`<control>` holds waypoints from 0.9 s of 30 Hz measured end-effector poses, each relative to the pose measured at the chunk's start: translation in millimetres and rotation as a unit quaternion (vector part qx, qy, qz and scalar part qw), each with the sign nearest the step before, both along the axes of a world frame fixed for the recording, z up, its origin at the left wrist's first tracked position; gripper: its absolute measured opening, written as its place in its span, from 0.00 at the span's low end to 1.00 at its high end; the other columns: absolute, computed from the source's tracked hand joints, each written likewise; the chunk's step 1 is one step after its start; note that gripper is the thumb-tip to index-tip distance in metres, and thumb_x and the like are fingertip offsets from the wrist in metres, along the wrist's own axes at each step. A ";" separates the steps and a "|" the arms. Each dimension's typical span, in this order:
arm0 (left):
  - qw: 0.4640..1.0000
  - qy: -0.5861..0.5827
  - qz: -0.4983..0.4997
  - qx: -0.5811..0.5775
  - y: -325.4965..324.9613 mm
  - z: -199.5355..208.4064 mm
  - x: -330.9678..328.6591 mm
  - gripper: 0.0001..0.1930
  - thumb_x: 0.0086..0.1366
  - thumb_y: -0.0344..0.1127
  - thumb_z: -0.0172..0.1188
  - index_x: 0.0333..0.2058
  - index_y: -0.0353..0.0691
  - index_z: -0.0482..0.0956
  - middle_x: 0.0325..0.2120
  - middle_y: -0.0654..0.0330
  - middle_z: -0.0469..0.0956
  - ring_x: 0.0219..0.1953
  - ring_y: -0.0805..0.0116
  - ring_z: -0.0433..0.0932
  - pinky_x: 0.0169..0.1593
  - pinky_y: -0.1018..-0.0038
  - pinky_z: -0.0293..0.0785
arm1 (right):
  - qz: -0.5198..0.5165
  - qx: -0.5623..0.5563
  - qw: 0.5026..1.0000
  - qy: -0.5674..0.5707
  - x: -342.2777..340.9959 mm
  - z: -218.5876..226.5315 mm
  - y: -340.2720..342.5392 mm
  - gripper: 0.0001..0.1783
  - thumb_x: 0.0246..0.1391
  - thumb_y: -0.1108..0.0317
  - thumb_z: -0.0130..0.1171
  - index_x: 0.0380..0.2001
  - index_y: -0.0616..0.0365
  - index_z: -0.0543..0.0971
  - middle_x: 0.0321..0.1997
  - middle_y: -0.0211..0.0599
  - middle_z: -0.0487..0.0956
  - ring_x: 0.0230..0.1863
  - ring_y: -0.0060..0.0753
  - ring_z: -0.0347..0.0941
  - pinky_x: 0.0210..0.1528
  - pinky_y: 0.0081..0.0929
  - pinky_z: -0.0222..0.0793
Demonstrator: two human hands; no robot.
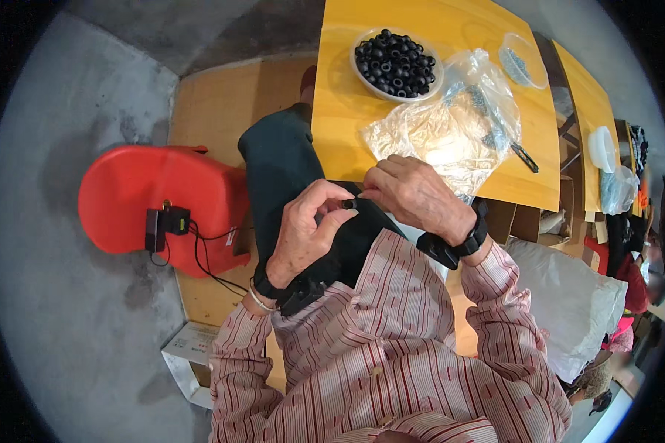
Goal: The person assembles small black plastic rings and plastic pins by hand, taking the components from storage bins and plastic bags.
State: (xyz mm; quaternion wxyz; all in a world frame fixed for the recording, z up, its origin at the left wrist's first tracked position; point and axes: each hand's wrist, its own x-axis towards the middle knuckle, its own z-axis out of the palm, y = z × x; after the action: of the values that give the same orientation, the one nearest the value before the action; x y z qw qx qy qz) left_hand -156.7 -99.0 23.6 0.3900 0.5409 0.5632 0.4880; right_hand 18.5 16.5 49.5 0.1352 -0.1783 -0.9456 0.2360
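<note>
Between thumb and fingers, my left hand [309, 223] pinches a small black ring-shaped part [349, 204] above my lap. My right hand [414, 193] is close beside it, just past the table's near edge, with thumb and fingertips pressed together at the part; whatever they grip is too small to make out. A clear round bowl [434, 87] full of similar black round parts [395, 65] stands on the yellow table [340, 111]. Right of it lies a crumpled clear plastic bag [451, 125] with small bluish pieces inside.
A shallow clear tub [523, 63] of small bluish pieces sits at the table's far right, and a dark-handled tool [524, 157] near its right edge. To my left is a red chair [133, 192] bearing black devices with cables. A white sack [569, 303] leans at my right.
</note>
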 end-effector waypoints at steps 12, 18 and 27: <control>0.999 -0.017 -0.031 -0.019 160.6 39.8 22.9 0.07 0.56 0.26 0.60 0.33 0.34 0.73 0.22 0.63 0.74 0.24 0.77 0.70 0.31 0.80 0.69 | -0.170 -0.029 0.985 0.015 59.2 17.3 105.4 0.08 0.49 0.66 0.60 0.27 0.57 0.73 0.22 0.38 0.74 0.27 0.44 0.72 0.30 0.35 0.68; 0.986 0.057 -0.118 -0.106 229.6 53.0 82.9 0.08 0.56 0.27 0.61 0.33 0.33 0.72 0.22 0.61 0.75 0.25 0.76 0.73 0.32 0.78 0.71 | -0.277 0.033 0.960 0.036 131.1 3.1 170.8 0.09 0.49 0.65 0.60 0.24 0.56 0.72 0.20 0.39 0.73 0.25 0.43 0.72 0.28 0.35 0.67; 0.975 0.027 -0.134 -0.176 269.0 49.4 161.6 0.08 0.56 0.28 0.61 0.33 0.32 0.73 0.24 0.62 0.77 0.27 0.78 0.73 0.34 0.79 0.71 | -0.280 0.031 0.957 0.073 192.6 -13.5 209.4 0.11 0.50 0.62 0.60 0.24 0.55 0.71 0.20 0.38 0.71 0.24 0.43 0.71 0.27 0.35 0.66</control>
State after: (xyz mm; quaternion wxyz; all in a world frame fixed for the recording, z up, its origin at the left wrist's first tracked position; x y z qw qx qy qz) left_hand 4.9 170.0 73.0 0.5258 0.5473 0.5728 0.3098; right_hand 211.0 225.9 36.1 0.2705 -0.4141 -0.8520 0.1718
